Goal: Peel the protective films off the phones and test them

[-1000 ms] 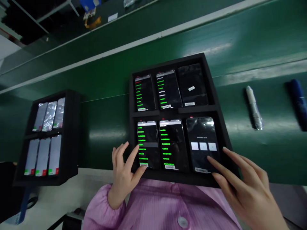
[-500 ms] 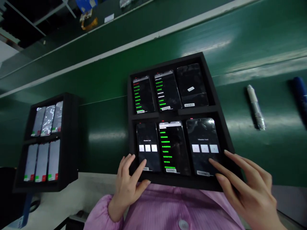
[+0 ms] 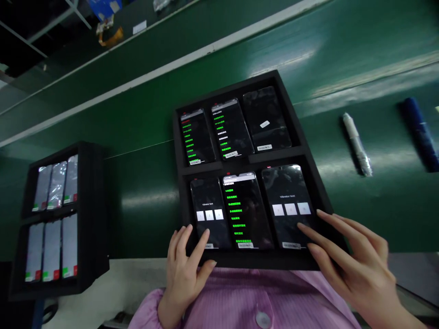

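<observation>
A black foam tray (image 3: 214,166) with several phones in two rows lies before me. My left hand (image 3: 185,269) rests at its lower left corner, fingers apart, the index fingertip over the lower part of the left phone (image 3: 210,194). That phone shows "Vibrator test" and three white squares. My right hand (image 3: 356,260) is spread at the lower right corner, its index fingertip at the right phone (image 3: 286,183), which shows the same screen. Between them, the middle phone (image 3: 255,210) displays a list in green text. In the far row, two phones show lists; the right one (image 3: 265,107) is dark.
A second black tray (image 3: 92,214) holding several pale, wrapped slabs stands at the left, by the edge of the green table (image 3: 144,192). To the right lie a white pen (image 3: 357,144) and a blue marker (image 3: 419,132). Small items sit on the far surface.
The view has shifted slightly, so the tray and the pens appear further left and the blue marker shows more fully. Both hands keep nearly the same position on the tray.
</observation>
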A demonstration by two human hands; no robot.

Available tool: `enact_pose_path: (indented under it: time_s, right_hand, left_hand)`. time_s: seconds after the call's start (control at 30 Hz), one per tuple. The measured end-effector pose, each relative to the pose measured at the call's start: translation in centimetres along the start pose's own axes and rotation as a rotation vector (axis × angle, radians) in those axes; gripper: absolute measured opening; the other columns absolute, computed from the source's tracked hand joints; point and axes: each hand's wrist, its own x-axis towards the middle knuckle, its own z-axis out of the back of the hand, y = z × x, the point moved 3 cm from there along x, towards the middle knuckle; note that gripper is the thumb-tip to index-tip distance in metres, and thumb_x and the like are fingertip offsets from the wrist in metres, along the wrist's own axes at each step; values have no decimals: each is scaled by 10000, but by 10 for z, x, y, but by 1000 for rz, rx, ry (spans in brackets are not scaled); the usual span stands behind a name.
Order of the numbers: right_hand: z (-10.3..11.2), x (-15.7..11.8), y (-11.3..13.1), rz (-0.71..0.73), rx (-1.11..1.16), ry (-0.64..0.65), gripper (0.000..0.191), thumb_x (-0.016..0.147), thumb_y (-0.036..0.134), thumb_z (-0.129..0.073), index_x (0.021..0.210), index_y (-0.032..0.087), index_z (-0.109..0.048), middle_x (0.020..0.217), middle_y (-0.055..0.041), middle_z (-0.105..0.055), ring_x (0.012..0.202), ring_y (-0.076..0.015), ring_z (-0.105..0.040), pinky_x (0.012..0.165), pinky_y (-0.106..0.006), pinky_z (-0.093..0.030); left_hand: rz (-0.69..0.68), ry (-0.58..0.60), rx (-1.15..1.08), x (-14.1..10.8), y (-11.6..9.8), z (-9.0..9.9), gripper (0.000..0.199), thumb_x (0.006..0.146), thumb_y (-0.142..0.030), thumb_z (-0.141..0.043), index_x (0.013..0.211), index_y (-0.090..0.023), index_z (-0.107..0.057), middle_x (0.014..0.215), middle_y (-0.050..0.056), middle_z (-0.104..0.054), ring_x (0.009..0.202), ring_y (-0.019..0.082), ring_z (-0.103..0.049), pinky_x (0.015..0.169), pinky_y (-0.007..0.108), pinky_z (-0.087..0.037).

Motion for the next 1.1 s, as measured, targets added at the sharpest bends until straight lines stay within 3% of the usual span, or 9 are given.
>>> enact_pose_path:
  time_s: [0.23, 0.37, 0.53, 0.7, 0.8, 0.93, 1.1]
  right_hand:
    - [0, 1, 1, 1, -5, -7, 714, 985, 167, -671, 1626, 413, -473, 1563, -82, -555, 1261, -366, -617, 987, -535, -545]
    - [2, 3, 1, 4, -10, -22, 498, 982, 168, -673, 1457, 319, -656, 1472, -104, -624, 1255, -332, -637, 975, -493, -564]
    - [10, 14, 10, 40, -66, -1, 266, 1007, 243, -678, 1269, 230, -723, 1393, -146, -664, 1224, -329, -638, 931, -473, -529]
    - [10, 35, 24, 64, -177, 82, 308, 1062, 417, -605, 1266, 242, -756, 1503, -160, -621, 1268, -359, -600, 980, -510, -434]
    - [7, 47, 37, 97, -159, 84, 303, 1072, 425, -583, 1210, 238, -778, 1482, -155, -646, 1269, -356, -590, 987, -506, -404]
    - [-4, 61, 60, 233, -61, 133, 360, 1107, 463, -505, 1240, 257, -768, 1443, -110, -692, 1256, -286, -605, 994, -462, -422]
    - [-12, 66, 68, 222, -70, 142, 367, 1120, 463, -471, 1192, 250, -760, 1427, -109, -704, 1256, -296, -613, 982, -497, -403]
  left_hand:
    - [3, -10, -24, -6, 4, -5, 605, 1078, -323, -529, 1665, -360, -386, 1574, 140, -423, 1416, 347, -465, 1152, 508, -437]
    - [9, -12, -41, -7, 6, -7, 595, 1072, -324, -552, 1649, -369, -417, 1579, 134, -427, 1413, 352, -473, 1142, 500, -437]
    - [-12, -27, -52, -6, 8, -8, 636, 1072, -321, -556, 1669, -404, -353, 1598, 125, -415, 1405, 355, -477, 1119, 495, -440]
    - [0, -24, -57, -7, 11, -9, 624, 1068, -339, -557, 1660, -413, -374, 1596, 118, -423, 1416, 354, -467, 1117, 510, -455]
    - [-2, -7, -43, -6, 9, -8, 631, 1073, -345, -548, 1669, -412, -352, 1590, 123, -422, 1417, 355, -462, 1120, 512, -453]
    - [-23, -15, -35, -2, 7, -6, 639, 1092, -349, -509, 1693, -387, -296, 1596, 143, -404, 1415, 353, -458, 1140, 510, -422]
    - [-24, -15, -32, -4, 6, -5, 590, 1095, -365, -505, 1671, -348, -375, 1581, 150, -419, 1412, 344, -456, 1167, 497, -401]
